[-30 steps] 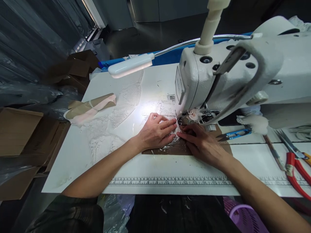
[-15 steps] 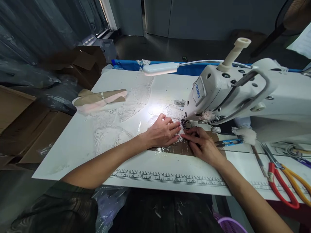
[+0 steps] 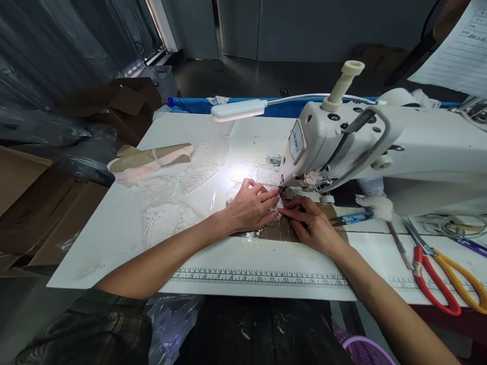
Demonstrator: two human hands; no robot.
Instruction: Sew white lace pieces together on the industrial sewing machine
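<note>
White lace fabric [image 3: 268, 175] lies under the needle end of a white sewing machine [image 3: 323, 134], partly covered by my hands. My left hand [image 3: 251, 207] rests over it just left of the needle, its fingers stretched toward the presser foot and pressing the lace down. To the right of the needle, my right hand [image 3: 310, 223] has its fingers drawn together on the lace edge, the fingertips close to those of my left hand. The needle itself is mostly hidden by the fingers and machine head. More lace [image 3: 171, 215] spreads across the table on the left.
A rolled brown and pink bundle [image 3: 154, 159] lies at the left. A lamp [image 3: 239, 109] shines from above. Blue thread snips [image 3: 353, 218], red-and-orange scissors [image 3: 437, 268] and a thin tool [image 3: 399, 245] lie right. A ruler strip [image 3: 262, 279] runs along the front edge.
The whole view has shifted slightly, so the machine and tools sit further left and more of the paper at upper right shows. Both hands keep nearly the same place at the needle.
</note>
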